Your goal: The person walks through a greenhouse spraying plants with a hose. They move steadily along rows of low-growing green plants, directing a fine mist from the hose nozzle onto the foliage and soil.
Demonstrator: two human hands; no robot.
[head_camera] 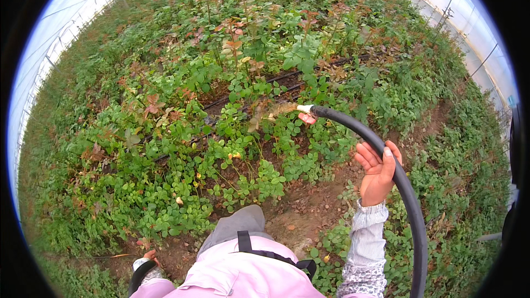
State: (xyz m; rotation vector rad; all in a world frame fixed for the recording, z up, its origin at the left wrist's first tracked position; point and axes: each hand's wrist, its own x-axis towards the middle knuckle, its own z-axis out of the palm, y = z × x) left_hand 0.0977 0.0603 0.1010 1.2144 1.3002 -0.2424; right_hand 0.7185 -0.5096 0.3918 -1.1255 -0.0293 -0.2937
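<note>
My right hand (376,174) holds a thick black hose (408,198), which crosses the palm between thumb and fingers. From there the hose arches up and left to a white end fitting (305,108). A red valve handle (307,118) hangs just under the fitting. Brownish water (283,108) streams leftward out of it onto low leafy plants (265,128), apparently rose bushes. At the lower left, my left hand (152,255) is partly hidden, its fingers curled at another black hose length (140,275) lying over the forearm.
Dark drip lines (219,102) run between the plant rows. Bare soil (306,205) with dry leaves forms a path before me. Dense bushes (103,153) stretch away ahead and to the left. Plastic greenhouse walls (472,20) on metal supports rise at both sides.
</note>
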